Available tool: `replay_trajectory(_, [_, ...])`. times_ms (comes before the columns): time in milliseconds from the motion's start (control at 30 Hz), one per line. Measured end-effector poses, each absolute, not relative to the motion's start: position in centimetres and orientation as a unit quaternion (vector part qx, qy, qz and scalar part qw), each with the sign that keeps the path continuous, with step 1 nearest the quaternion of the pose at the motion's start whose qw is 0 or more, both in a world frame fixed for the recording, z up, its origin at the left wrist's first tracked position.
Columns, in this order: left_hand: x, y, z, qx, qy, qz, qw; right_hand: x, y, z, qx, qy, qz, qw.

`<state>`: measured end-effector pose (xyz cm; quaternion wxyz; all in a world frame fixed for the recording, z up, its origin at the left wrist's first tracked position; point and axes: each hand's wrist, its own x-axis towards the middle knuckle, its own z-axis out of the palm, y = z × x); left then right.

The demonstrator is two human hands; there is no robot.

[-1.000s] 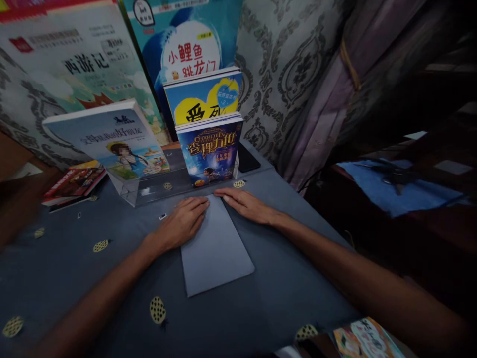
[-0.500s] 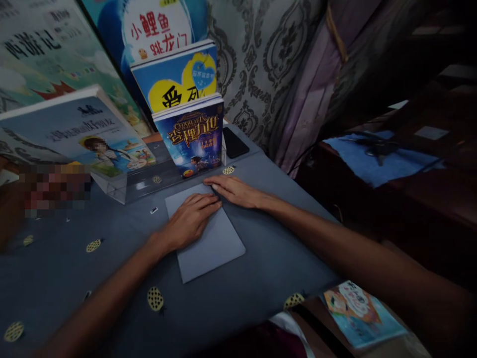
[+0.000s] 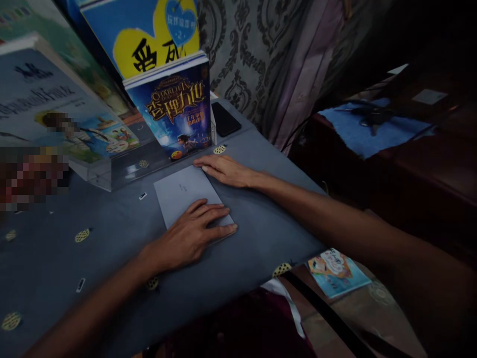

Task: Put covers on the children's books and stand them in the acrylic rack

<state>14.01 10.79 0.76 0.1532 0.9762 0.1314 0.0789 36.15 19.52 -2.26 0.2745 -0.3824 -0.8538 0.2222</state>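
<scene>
A thin pale booklet (image 3: 179, 191) with tiny print near its middle lies flat on the blue-grey tablecloth (image 3: 268, 209). My left hand (image 3: 192, 233) rests palm down across its near part, fingers spread and reaching to its near right corner. At the far right corner, my right hand (image 3: 227, 170) lies with its fingers stretched out, the tips touching the booklet's edge. Neither hand grips anything. Just beyond the booklet, a dark blue paperback (image 3: 179, 112) stands upright in a clear stand (image 3: 126, 166).
A blue and yellow book (image 3: 145, 37) stands behind the paperback; a pale blue book (image 3: 63, 104) leans at left. A black phone (image 3: 226, 119) lies by the patterned curtain (image 3: 238, 54). Another book (image 3: 339, 272) lies below the table edge. A blurred patch (image 3: 33, 179) covers something at far left.
My left hand has slid from the booklet's middle toward its near edge, with fingers more spread, uncovering the print. My right hand stays at the far corner. The view has tilted down.
</scene>
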Motion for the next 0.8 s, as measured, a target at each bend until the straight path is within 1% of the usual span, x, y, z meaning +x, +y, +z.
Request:
replay_trajectory(200, [14.1,10.7,0.4,0.977,0.129,0.081,0.146,36.0,19.3,-2.4,-0.387,-0.862,0.194,0.264])
replay_trajectory(267, [14.1,10.8,0.4,0.975,0.130,0.087,0.159,35.8,19.2,-2.5,-0.393,-0.864,0.181,0.256])
replay_trajectory(333, [14.0,10.9,0.6,0.966,0.132,0.098,0.197,35.7,19.0,-2.5,-0.398,-0.867,0.170,0.247])
replay_trajectory(400, [13.7,11.3,0.8,0.944,0.142,0.123,0.270,35.6,18.8,-2.5,-0.397,-0.872,0.159,0.237])
replay_trajectory(467, [13.4,11.9,0.9,0.904,0.171,0.170,0.354,35.5,18.7,-2.5,-0.392,-0.879,0.149,0.229])
replay_trajectory(533, [13.0,12.5,0.8,0.854,0.216,0.231,0.414,35.3,18.4,-2.5,-0.389,-0.883,0.137,0.222])
replay_trajectory(633, [12.7,13.1,0.3,0.787,0.281,0.310,0.452,35.1,17.6,-2.5,-0.398,-0.886,0.121,0.204])
replay_trajectory(800, [12.7,13.4,-0.9,0.730,0.316,0.358,0.489,35.4,13.6,-2.4,-0.394,-0.897,0.113,0.169])
